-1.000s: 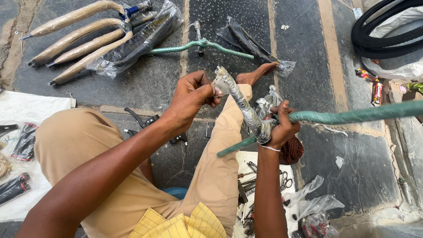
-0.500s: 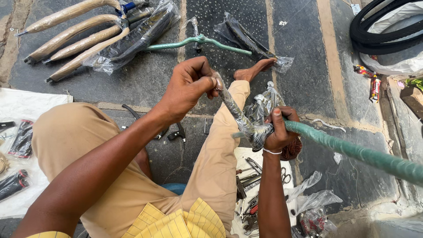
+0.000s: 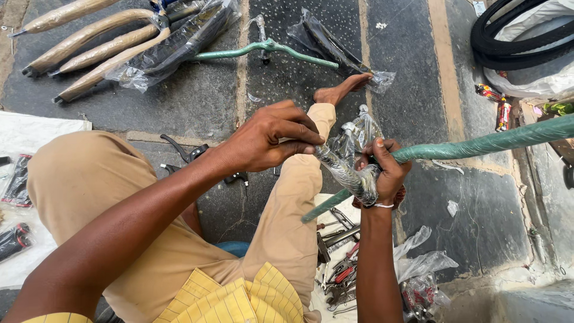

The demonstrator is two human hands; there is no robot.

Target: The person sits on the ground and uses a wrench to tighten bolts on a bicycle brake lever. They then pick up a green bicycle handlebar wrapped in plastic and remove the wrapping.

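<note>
Stone floor; green tube [image 3: 478,143] now higher (wrap [image 3: 344,173] pulled).

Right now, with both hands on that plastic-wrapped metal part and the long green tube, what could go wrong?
The left hand pinches the clear plastic wrap on the shiny metal part; it might tear unevenly or slip.

The right hand grips the long green wrapped tube near one end, so the far end could swing into the black tyres.

Loose hand tools lie beside the bare foot; a dropped part could land there.
</note>
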